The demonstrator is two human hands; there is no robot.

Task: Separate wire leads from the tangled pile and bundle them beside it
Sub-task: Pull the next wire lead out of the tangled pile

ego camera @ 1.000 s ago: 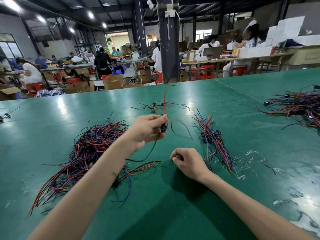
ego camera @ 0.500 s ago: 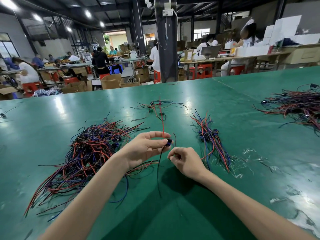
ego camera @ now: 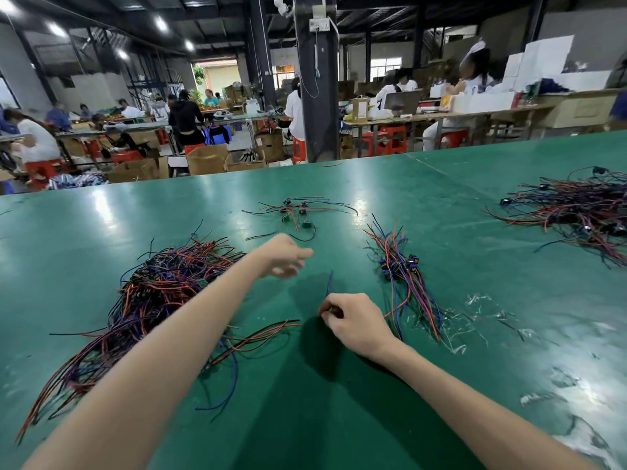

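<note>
Green bench (ego camera: 305,418): tangled pile (ego camera: 159,293) mostly unsorted, small bundle (ego camera: 403,276) begun, I judge; my right hand (ego camera: 356,320) pinches a blue lead (ego camera: 329,283), left hand (ego camera: 281,254) loose-fingered.

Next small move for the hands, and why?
Probably the right hand lays its pinched blue lead on the bundle to its right: the lead's visible end stands apart from the pile, and the left hand is open, holding nothing.
</note>
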